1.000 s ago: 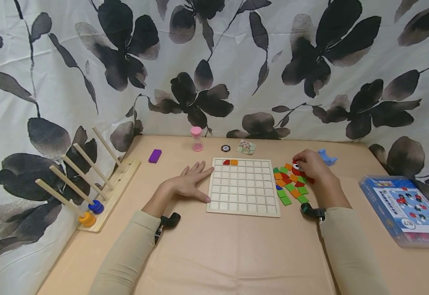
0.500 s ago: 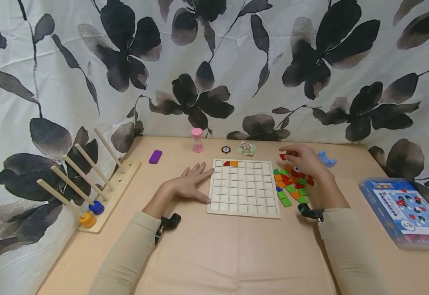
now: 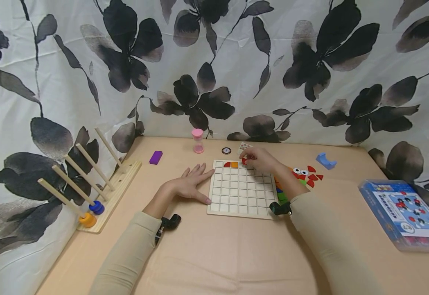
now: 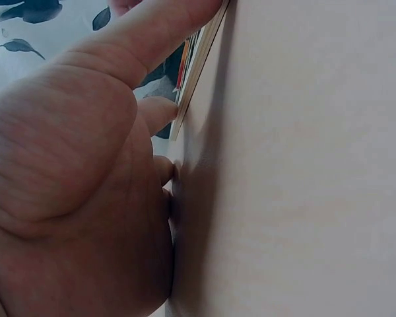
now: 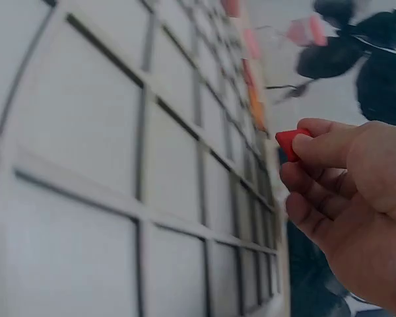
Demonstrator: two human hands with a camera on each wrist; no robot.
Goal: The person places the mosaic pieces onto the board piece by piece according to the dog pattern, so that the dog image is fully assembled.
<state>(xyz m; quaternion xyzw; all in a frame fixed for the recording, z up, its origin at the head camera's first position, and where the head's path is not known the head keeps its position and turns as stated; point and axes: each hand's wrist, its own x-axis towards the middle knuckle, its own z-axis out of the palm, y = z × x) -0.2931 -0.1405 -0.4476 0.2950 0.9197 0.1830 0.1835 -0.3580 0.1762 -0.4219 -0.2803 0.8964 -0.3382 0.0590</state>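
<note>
A white grid board [image 3: 236,192] lies in the middle of the table, with a red tile [image 3: 227,164] and an orange tile [image 3: 234,164] side by side in its far row. My left hand [image 3: 188,184] rests on the table, fingers spread, with thumb and index finger touching the board's left edge. My right hand [image 3: 260,159] is over the board's far edge and pinches a small red tile [image 5: 289,142] between thumb and fingertips, just right of the orange tile. In the right wrist view, the tile shows a pointed corner. My right forearm partly hides the loose green tiles [image 3: 282,198].
Loose red tiles [image 3: 313,177] and round eye tiles [image 3: 303,172] lie right of the board. Behind it are a card [image 3: 244,145], a black disc [image 3: 226,150] and a pink hourglass [image 3: 197,141]. A peg stand [image 3: 115,192] is left, a boxed set [image 3: 407,213] right.
My right hand has picked up a red tile from the loose pile and carried it left to the board's far row. The left hand has stayed in place at the board's edge.
</note>
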